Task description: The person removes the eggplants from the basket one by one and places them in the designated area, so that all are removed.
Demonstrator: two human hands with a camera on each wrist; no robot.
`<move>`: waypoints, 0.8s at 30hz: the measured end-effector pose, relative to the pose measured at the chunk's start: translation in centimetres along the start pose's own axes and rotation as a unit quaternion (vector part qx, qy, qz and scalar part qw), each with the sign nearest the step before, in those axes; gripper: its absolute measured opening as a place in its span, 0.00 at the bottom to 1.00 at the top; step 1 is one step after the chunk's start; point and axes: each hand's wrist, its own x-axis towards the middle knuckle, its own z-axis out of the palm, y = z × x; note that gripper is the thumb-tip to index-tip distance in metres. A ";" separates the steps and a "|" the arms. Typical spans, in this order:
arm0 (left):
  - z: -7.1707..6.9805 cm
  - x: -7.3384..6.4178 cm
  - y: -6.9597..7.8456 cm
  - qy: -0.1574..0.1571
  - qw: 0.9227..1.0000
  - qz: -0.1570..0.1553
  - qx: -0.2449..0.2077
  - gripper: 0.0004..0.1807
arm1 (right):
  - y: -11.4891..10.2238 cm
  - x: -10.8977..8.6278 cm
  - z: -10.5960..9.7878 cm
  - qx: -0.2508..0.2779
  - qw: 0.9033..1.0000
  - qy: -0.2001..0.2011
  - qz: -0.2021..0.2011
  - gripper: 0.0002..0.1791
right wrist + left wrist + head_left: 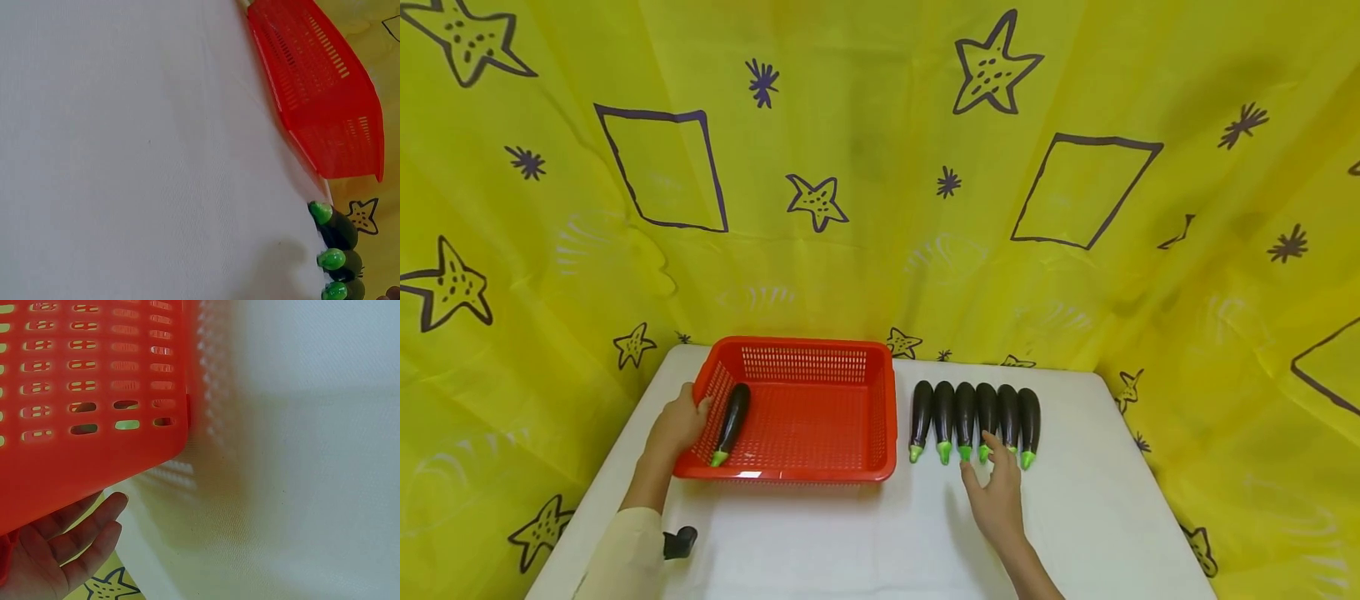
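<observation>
A red plastic basket (pixel 805 425) stands on the left of the table, with one dark eggplant (pixel 732 421) lying inside along its left wall. My left hand (pixel 679 423) grips the basket's left rim; in the left wrist view its fingers (pixel 94 540) show under the rim, outside the perforated wall. To the right of the basket, several eggplants (pixel 943 417) lie side by side in a row, green stem ends toward me. Over the stem ends on the right half of the row hovers my right hand (pixel 996 496), thumb and fingers spread, holding nothing.
A white-covered table (pixel 805 542) carries everything. Yellow curtains (pixel 880 275) printed with stars and squares enclose its back and sides. A small black object (pixel 681 542) shows beside the left forearm.
</observation>
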 end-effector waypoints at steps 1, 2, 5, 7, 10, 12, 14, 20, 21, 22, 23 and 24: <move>0.0 0.0 0.0 0.000 1.000 0.000 0.000 0.21 | -0.2 -0.1 0.2 0.004 1.000 -0.002 0.002 0.32; 0.0 0.1 0.0 -0.001 1.000 0.000 -0.001 0.21 | -0.4 -0.2 0.4 0.008 1.000 -0.002 0.002 0.32; -0.1 0.1 0.1 0.000 1.000 0.000 0.003 0.21 | -0.8 -0.5 1.0 0.020 1.000 -0.004 0.004 0.33; -0.2 0.1 0.1 -0.002 1.000 -0.003 0.004 0.21 | -1.0 -0.7 1.5 0.024 1.000 -0.005 0.002 0.33; -0.2 0.0 0.0 -0.003 1.000 -0.004 0.005 0.20 | -1.3 -1.0 2.2 0.030 1.000 -0.002 -0.002 0.33; -0.1 0.0 0.0 -0.004 1.000 -0.005 0.005 0.20 | -1.5 -1.2 2.6 0.033 0.999 -0.003 -0.003 0.33; 0.0 0.0 0.0 -0.003 1.000 -0.005 0.005 0.21 | -1.8 -1.3 2.9 0.036 0.999 -0.005 -0.005 0.33; 0.0 0.1 0.0 0.000 1.000 -0.003 0.005 0.21 | -2.7 -1.4 3.9 0.051 0.999 -0.011 -0.012 0.34; 0.0 0.1 0.0 0.000 1.000 -0.003 0.005 0.21 | -2.8 -1.4 4.0 0.051 0.999 -0.010 -0.016 0.34; 0.0 0.1 0.0 0.000 1.000 -0.003 0.005 0.20 | -3.0 -1.4 4.1 0.048 0.999 -0.008 -0.023 0.34; 0.0 0.1 0.0 -0.001 1.000 -0.003 0.005 0.20 | -3.1 -1.4 4.3 0.044 0.999 -0.006 -0.030 0.34; 0.0 0.1 0.1 -0.001 1.000 -0.003 0.005 0.20 | -3.2 -1.3 4.4 0.038 0.999 -0.002 -0.039 0.35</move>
